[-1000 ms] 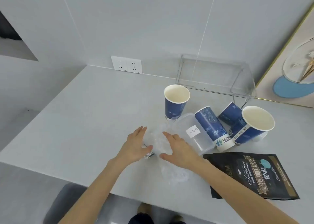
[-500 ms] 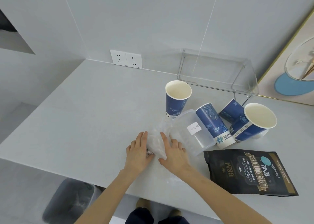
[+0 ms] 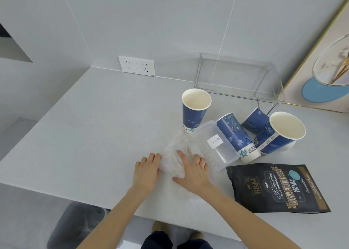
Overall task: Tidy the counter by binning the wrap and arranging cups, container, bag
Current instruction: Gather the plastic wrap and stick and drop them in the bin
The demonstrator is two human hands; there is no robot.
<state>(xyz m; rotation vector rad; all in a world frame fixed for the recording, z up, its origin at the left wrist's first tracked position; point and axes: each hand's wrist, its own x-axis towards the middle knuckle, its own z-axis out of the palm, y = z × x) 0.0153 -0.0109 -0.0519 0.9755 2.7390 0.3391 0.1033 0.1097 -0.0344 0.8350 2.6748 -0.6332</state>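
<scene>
A crumpled clear plastic wrap (image 3: 171, 157) lies near the counter's front edge. My left hand (image 3: 146, 170) curls its fingers over the wrap's left side. My right hand (image 3: 194, 172) presses on its right side, thumb tucked against it. A thin wooden stick (image 3: 189, 152) pokes out by my right fingers. A clear lidded container (image 3: 215, 146) with a white label lies on its side just right of the wrap. One blue paper cup (image 3: 195, 110) stands upright behind it. Two blue cups (image 3: 237, 136) (image 3: 255, 121) lie on their sides, and a third (image 3: 279, 134) tilts against them. A black coffee bag (image 3: 273, 188) lies flat at the front right.
A clear acrylic shelf (image 3: 239, 82) stands against the back wall, with a framed picture (image 3: 324, 60) leaning to its right. A double wall socket (image 3: 137, 66) sits at the counter's back edge. A grey bin (image 3: 75, 224) stands on the floor below the counter's front edge.
My hands have drawn closer together and bunched the wrap between them. The view has tipped down, bringing the bin into sight.
</scene>
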